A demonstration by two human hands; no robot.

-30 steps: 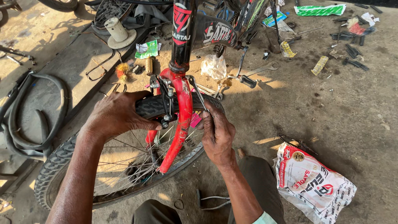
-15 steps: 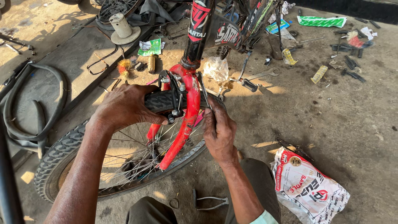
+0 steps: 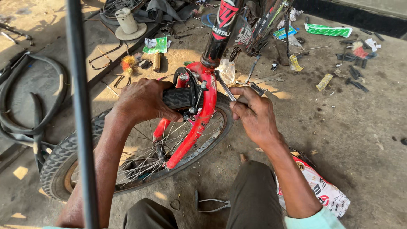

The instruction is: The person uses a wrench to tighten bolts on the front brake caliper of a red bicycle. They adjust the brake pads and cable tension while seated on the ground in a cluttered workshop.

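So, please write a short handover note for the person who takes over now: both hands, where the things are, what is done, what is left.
Left hand: laid over the front tyre at the red fork, fingers at the brake caliper.
Right hand: closed on a slim metal tool whose tip reaches the caliper.
Things: wheel sits in the fork; a spare spanner lies on the floor behind.
Done: wheel and caliper look mounted.
Left: probably the brake adjustment in hand; whether it is tight cannot be seen.
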